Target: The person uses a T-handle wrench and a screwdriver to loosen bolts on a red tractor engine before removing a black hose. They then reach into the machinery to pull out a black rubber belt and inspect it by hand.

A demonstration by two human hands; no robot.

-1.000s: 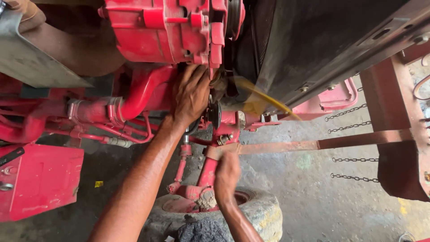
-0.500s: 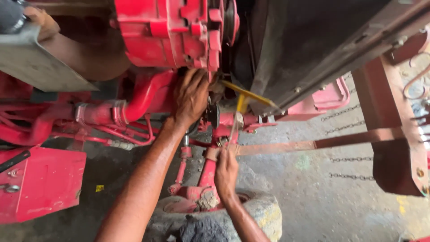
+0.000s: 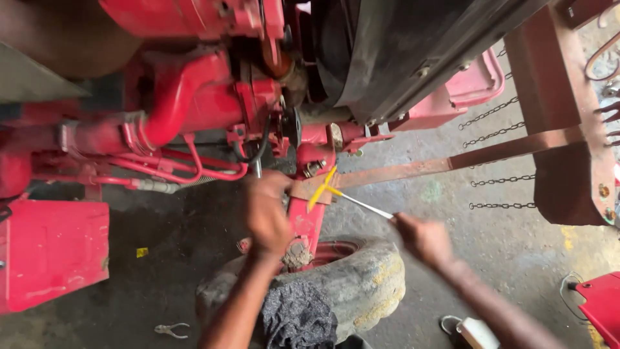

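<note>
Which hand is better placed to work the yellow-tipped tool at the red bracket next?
Right, probably. The right hand already holds the thin metal tool, whose yellow end sits at the red bracket. The left hand rests beside that bracket; its grip looks blurred.

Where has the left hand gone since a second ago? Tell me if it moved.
Yes. The left hand has dropped from the red engine housing, beside the black radiator, down towards the tyre.

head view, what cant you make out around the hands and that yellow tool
- Right hand: motion-blurred; its grip on the yellow-handled tool is unclear.
- Left hand: blurred and seen from behind; whatever its fingers touch on the red tractor frame is hidden.
- Tool tip: lost against the frame.
- Pliers on the floor: too small for detail.
</note>
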